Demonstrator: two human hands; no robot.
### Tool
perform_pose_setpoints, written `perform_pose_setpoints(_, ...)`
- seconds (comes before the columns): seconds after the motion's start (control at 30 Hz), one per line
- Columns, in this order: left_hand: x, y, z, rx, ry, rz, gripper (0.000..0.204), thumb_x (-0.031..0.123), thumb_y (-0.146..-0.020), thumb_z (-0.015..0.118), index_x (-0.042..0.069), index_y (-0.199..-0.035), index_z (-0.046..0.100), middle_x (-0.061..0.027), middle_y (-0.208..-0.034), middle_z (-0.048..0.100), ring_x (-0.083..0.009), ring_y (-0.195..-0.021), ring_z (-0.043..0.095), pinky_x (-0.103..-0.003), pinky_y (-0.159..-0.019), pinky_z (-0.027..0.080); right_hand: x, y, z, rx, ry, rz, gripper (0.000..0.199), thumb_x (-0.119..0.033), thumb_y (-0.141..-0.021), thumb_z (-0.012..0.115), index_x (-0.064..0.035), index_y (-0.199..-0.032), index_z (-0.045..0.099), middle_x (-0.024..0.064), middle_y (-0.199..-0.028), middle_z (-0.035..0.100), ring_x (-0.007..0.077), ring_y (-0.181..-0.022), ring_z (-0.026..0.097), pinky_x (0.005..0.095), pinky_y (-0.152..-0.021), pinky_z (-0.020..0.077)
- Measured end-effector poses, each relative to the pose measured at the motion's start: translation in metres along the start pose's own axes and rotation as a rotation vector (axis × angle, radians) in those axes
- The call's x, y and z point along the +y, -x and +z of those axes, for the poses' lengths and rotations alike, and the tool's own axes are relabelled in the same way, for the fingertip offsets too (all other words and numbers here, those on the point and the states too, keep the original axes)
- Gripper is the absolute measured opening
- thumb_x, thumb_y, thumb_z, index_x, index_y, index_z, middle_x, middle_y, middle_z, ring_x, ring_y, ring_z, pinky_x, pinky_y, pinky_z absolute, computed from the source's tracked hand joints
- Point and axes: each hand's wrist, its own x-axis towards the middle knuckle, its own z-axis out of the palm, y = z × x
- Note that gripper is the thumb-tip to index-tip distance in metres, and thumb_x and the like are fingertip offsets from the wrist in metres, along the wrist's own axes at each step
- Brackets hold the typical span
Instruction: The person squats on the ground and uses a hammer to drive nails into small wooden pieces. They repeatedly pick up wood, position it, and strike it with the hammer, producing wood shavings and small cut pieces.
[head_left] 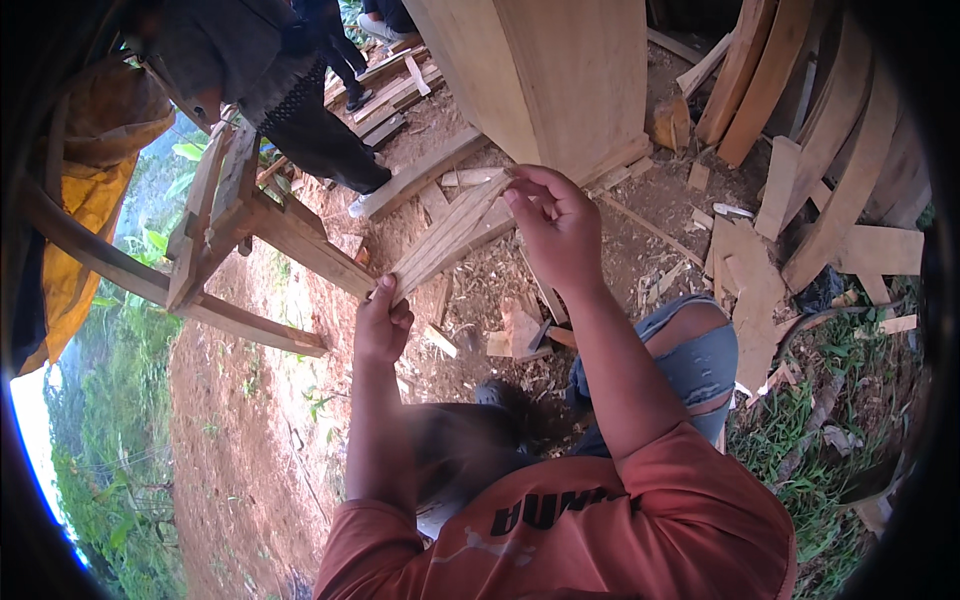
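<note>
Left hand (383,322) curled round near end of slat (448,240), right hand (553,212) pinching far end; slat slants between, above chip-strewn ground (476,312); looks like checking or placing step; next move probably calls for steady two-ended grip

dark lettering (545,512) across red shirt (690,500)

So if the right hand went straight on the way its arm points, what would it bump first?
Past the wood strip it holds, the right hand would probably meet the big wooden panel first, though depth is hard to judge.
</note>
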Motion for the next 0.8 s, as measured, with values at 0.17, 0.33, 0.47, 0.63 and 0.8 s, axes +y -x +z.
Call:
perform_pose_setpoints(0.17,0.018,0.002,-0.007,0.017,-0.003,-0.145,0.028,0.029,-0.103,0.074,0.012,-0.124,0.064,-0.0081,-0.102,0.074,-0.008,-0.064,0.054,-0.024,-0.056,0.045,0.016,-0.009,-0.011,-0.113,-0.005,0.132,0.032,-0.012,-0.1,0.074,-0.0047,-0.131,0.071,0.0034,-0.105,0.076,0.0028,-0.061,0.055,0.0239,-0.054,0.0455)
perform_pose_setpoints(0.33,0.035,0.009,-0.026,-0.107,-0.024,0.007,0.032,0.02,-0.106,0.066,0.01,-0.137,0.062,-0.0155,-0.114,0.076,-0.0126,-0.075,0.068,-0.025,-0.065,0.06,0.049,-0.009,-0.011,-0.135,-0.046,0.422,0.027,-0.014,-0.101,0.075,-0.0012,-0.124,0.069,0.002,-0.096,0.072,0.0042,-0.062,0.057,0.0209,-0.052,0.0457)
perform_pose_setpoints(0.47,0.023,0.006,-0.015,0.171,-0.59,0.166,0.042,0.029,-0.103,0.076,0.005,-0.135,0.063,-0.0105,-0.111,0.075,-0.0117,-0.078,0.069,-0.025,-0.064,0.059,0.137,0.018,-0.029,-0.315,0.089,0.695,0.043,-0.029,-0.099,0.074,0.0005,-0.131,0.07,0.0103,-0.114,0.08,0.0127,-0.077,0.072,0.0315,-0.069,0.0588)
perform_pose_setpoints(0.63,-0.033,-0.025,-0.023,0.17,-1.285,0.172,0.047,0.04,-0.091,0.087,0.001,-0.113,0.075,-0.0125,-0.082,0.075,-0.0178,-0.074,0.073,-0.036,-0.066,0.057,0.224,0.095,-0.057,-0.866,1.304,0.916,0.052,-0.039,-0.096,0.072,-0.0075,-0.137,0.072,0.0173,-0.139,0.072,0.0338,-0.134,0.066,0.0474,-0.11,0.0523)
perform_pose_setpoints(0.8,-0.102,-0.047,-0.028,0.095,-1.551,0.028,0.056,0.058,-0.085,0.083,0.005,-0.101,0.074,-0.0194,-0.093,0.078,-0.0392,-0.09,0.077,-0.049,-0.08,0.059,0.247,0.161,-0.072,-1.048,1.481,0.917,0.046,-0.044,-0.106,0.058,-0.0104,-0.131,0.077,0.0141,-0.147,0.067,0.0383,-0.132,0.066,0.0503,-0.112,0.0515)
